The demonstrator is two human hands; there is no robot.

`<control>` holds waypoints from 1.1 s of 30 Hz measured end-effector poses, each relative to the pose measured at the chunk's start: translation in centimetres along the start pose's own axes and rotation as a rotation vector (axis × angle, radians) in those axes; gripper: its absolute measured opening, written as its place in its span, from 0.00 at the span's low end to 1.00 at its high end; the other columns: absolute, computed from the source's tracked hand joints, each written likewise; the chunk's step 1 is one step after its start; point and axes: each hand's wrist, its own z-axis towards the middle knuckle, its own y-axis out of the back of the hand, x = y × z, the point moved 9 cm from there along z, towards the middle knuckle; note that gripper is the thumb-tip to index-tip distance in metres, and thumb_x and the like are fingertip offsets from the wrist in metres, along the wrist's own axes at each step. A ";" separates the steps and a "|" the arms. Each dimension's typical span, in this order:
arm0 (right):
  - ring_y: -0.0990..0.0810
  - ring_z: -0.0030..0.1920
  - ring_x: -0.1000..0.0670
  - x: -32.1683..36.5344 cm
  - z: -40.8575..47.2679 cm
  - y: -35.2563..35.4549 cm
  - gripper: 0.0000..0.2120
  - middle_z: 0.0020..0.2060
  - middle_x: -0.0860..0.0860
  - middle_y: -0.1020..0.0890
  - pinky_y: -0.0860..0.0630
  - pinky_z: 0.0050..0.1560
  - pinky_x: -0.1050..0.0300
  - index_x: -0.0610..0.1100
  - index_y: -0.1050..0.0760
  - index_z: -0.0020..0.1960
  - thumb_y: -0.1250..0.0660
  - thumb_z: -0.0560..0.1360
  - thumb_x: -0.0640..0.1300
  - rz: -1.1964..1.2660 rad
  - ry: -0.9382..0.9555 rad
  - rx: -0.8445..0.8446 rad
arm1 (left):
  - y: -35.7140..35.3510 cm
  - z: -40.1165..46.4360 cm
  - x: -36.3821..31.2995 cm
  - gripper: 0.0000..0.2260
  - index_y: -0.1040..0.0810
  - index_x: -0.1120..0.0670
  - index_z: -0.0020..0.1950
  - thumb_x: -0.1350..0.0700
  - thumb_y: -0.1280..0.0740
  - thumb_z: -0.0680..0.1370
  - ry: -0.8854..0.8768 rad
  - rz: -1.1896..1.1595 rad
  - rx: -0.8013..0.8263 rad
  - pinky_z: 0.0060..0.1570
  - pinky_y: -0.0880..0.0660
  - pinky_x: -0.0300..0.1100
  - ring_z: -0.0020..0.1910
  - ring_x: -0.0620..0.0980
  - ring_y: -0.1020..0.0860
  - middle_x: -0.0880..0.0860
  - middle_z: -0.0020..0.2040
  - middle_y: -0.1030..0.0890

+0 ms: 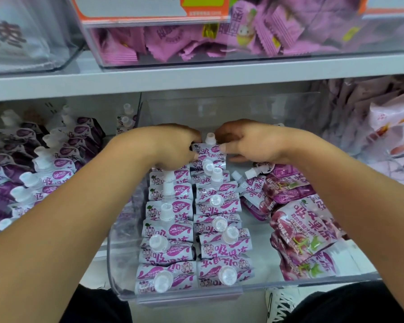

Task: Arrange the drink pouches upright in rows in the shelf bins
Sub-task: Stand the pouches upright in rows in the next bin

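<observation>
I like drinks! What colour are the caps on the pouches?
White caps on the pouches, clearest in the head view.

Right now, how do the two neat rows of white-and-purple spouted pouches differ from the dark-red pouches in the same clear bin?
The white-and-purple spouted pouches stand upright in two rows, white caps up; the dark-red pouches lie flat and heaped on the right. Both hands hold a white-and-purple pouch at the back; no hand holds a dark-red one. Both kinds share the clear plastic bin.

A grey metal shelf held clear plastic bins of purple-and-white spouted drink pouches; its upper tier carried a bin of pink wrapped sweets.
</observation>
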 end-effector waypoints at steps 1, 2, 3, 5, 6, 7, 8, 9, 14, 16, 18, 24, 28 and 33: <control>0.20 0.59 0.46 -0.1 -0.6 0.6 0.19 0.60 0.47 0.20 0.23 0.61 0.48 0.42 0.28 0.67 0.33 0.78 0.49 -0.198 -0.028 0.000 | -0.2 0.0 -0.1 0.18 0.31 0.49 0.72 0.48 0.39 0.83 -0.002 -0.007 0.023 0.59 0.27 0.45 0.60 0.53 0.25 0.52 0.65 0.24; 0.19 0.55 0.45 -0.5 -1.2 0.9 0.23 0.57 0.46 0.18 0.22 0.59 0.46 0.41 0.27 0.64 0.30 0.75 0.53 -0.405 -0.068 0.010 | -0.5 0.0 -0.1 0.18 0.32 0.49 0.73 0.48 0.39 0.83 -0.005 -0.015 0.039 0.59 0.28 0.43 0.60 0.52 0.25 0.51 0.67 0.25; 0.17 0.51 0.44 -0.8 -1.9 0.7 0.25 0.53 0.45 0.16 0.21 0.56 0.45 0.40 0.24 0.60 0.27 0.72 0.56 -0.546 -0.106 0.049 | -0.6 0.0 -0.1 0.19 0.32 0.48 0.73 0.48 0.39 0.83 -0.007 -0.021 0.048 0.56 0.30 0.41 0.59 0.50 0.26 0.50 0.67 0.25; 0.17 0.47 0.43 -1.0 -2.9 -1.1 0.25 0.48 0.46 0.15 0.19 0.51 0.47 0.40 0.20 0.53 0.23 0.66 0.58 -0.666 -0.128 0.164 | -0.6 0.2 -0.1 0.19 0.33 0.48 0.73 0.48 0.39 0.83 -0.013 -0.032 0.051 0.52 0.33 0.39 0.55 0.49 0.28 0.50 0.67 0.26; 0.18 0.46 0.44 -0.7 -3.1 -2.1 0.25 0.47 0.47 0.16 0.20 0.49 0.51 0.41 0.20 0.53 0.22 0.66 0.57 -0.709 -0.115 0.194 | -0.6 0.2 -0.1 0.19 0.34 0.48 0.73 0.48 0.39 0.83 -0.016 -0.040 0.053 0.52 0.32 0.40 0.55 0.49 0.28 0.50 0.68 0.26; 0.19 0.46 0.46 -0.3 -3.2 -2.8 0.24 0.47 0.49 0.18 0.21 0.46 0.53 0.42 0.21 0.54 0.22 0.66 0.55 -0.740 -0.103 0.217 | -0.5 0.3 -0.2 0.20 0.36 0.47 0.74 0.48 0.39 0.83 -0.018 -0.047 0.060 0.53 0.30 0.42 0.57 0.51 0.27 0.51 0.69 0.27; 0.21 0.46 0.47 0.0 -3.2 -3.3 0.23 0.45 0.51 0.20 0.24 0.42 0.55 0.42 0.22 0.54 0.21 0.66 0.54 -0.757 -0.095 0.235 | -0.5 0.5 -0.3 0.22 0.38 0.47 0.76 0.47 0.40 0.83 -0.018 -0.046 0.066 0.56 0.29 0.44 0.60 0.52 0.27 0.51 0.71 0.28; 0.22 0.44 0.48 0.3 -3.3 -3.6 0.22 0.42 0.53 0.22 0.27 0.39 0.56 0.43 0.23 0.51 0.21 0.65 0.53 -0.755 -0.090 0.255 | -0.5 0.6 -0.5 0.24 0.41 0.47 0.78 0.46 0.40 0.83 -0.018 -0.022 0.088 0.61 0.28 0.46 0.64 0.54 0.27 0.52 0.73 0.30; 0.22 0.41 0.46 0.4 -3.2 -1.7 0.17 0.37 0.49 0.18 0.26 0.43 0.55 0.41 0.20 0.45 0.21 0.65 0.52 -0.661 -0.095 0.264 | -0.5 2.5 -1.3 0.24 0.30 0.53 0.72 0.39 0.44 0.82 -0.058 0.183 0.206 0.64 0.28 0.53 0.62 0.56 0.24 0.53 0.67 0.24; 0.20 0.42 0.49 0.6 -3.5 0.8 0.10 0.39 0.52 0.16 0.25 0.46 0.56 0.48 0.17 0.42 0.21 0.66 0.52 -0.556 -0.072 0.145 | -0.3 2.8 -1.6 0.25 0.28 0.54 0.69 0.37 0.44 0.81 -0.060 0.228 0.193 0.62 0.26 0.53 0.58 0.55 0.23 0.52 0.63 0.23; 0.20 0.42 0.51 0.7 -3.9 3.7 0.07 0.39 0.54 0.16 0.25 0.45 0.57 0.53 0.19 0.39 0.22 0.67 0.52 -0.483 -0.025 -0.024 | -0.4 3.0 -1.7 0.24 0.26 0.54 0.66 0.38 0.43 0.81 -0.043 0.211 0.159 0.59 0.24 0.51 0.55 0.55 0.22 0.53 0.60 0.22; 0.21 0.47 0.42 2.0 -6.2 8.0 0.07 0.45 0.46 0.18 0.23 0.47 0.51 0.46 0.20 0.48 0.30 0.75 0.50 -0.481 0.159 -0.729 | 0.0 3.0 -1.1 0.16 0.27 0.54 0.63 0.45 0.44 0.84 -0.033 0.120 0.097 0.57 0.24 0.53 0.54 0.56 0.22 0.54 0.58 0.21; 0.21 0.45 0.39 2.1 -4.7 7.1 0.08 0.45 0.43 0.19 0.23 0.44 0.51 0.48 0.24 0.49 0.34 0.76 0.52 -0.476 0.180 -0.843 | -0.1 3.0 -0.8 0.19 0.31 0.51 0.73 0.45 0.44 0.84 -0.025 0.101 0.127 0.65 0.28 0.53 0.61 0.55 0.24 0.53 0.67 0.25; 0.20 0.53 0.41 2.2 -0.2 5.1 0.07 0.52 0.44 0.17 0.24 0.53 0.53 0.44 0.19 0.53 0.31 0.77 0.44 -0.461 0.126 -0.591 | 0.5 3.1 -0.3 0.12 0.24 0.51 0.61 0.48 0.42 0.84 -0.042 0.058 0.076 0.55 0.30 0.43 0.49 0.48 0.25 0.45 0.52 0.23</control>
